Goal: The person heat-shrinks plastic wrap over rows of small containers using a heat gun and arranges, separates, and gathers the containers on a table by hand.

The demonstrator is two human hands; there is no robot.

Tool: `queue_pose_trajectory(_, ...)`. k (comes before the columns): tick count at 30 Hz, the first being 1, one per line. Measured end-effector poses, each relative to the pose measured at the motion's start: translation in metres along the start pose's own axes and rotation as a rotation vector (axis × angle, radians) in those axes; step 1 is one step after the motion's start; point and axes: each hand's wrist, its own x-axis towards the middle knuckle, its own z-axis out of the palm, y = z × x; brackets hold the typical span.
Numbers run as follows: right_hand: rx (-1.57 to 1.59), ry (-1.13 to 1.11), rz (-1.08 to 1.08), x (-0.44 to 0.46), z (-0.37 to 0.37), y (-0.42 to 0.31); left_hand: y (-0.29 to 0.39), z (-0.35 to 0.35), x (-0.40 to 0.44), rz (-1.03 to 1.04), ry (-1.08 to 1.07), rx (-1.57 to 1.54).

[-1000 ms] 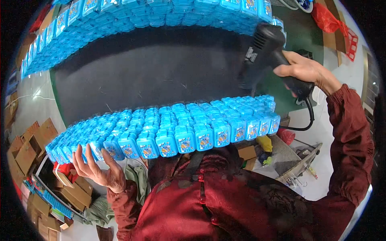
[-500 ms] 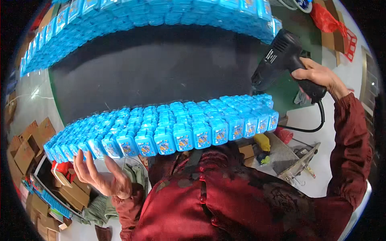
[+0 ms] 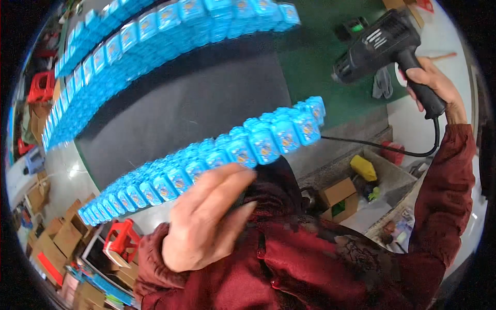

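My right hand is wrapped round the handle of a black heat gun, whose nozzle points left over the green table edge. A cord runs from the base of its handle. My left hand, slightly blurred, is raised with fingers stretched and the thumb apart, holding nothing. It overlaps the near edge of a long row of small blue boxes with printed fronts. I cannot tell whether it touches them. The boxes stand in several lines on a dark mat.
More blue boxes form long curved rows at the table's far side. A grey cloth lies on the green surface. Below right are an open carton and a yellow object. Cartons and a red stool stand lower left.
My left hand has moved right along the front of the near row and higher over my chest. The view has turned, and the heat gun stays in my right hand, now farther from the boxes.
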Motion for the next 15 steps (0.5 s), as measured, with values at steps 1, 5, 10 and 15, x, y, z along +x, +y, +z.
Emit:
queue_pose_trajectory(1, 0.051, 0.056, -0.044, -0.01, -0.01, 0.018, 0.006, 0.018, 0.01, 0.024, -0.088, -0.116)
queue_pose_trajectory(5, 0.363, 0.148, -0.157, -0.06, -0.029, 0.087, 0.017, 0.096, 0.049, 0.075, -0.384, -0.327)
queue_pose_trajectory(10, 0.837, 0.223, -0.279, -0.127, -0.008, 0.174, 0.021, 0.233, 0.084, 0.359, -0.494, -0.108)
queue_pose_trajectory(15, 1.509, 0.167, -0.665, -0.155, 0.012, 0.222, 0.051, 0.348, 0.093, 0.62, -0.548, -0.125)
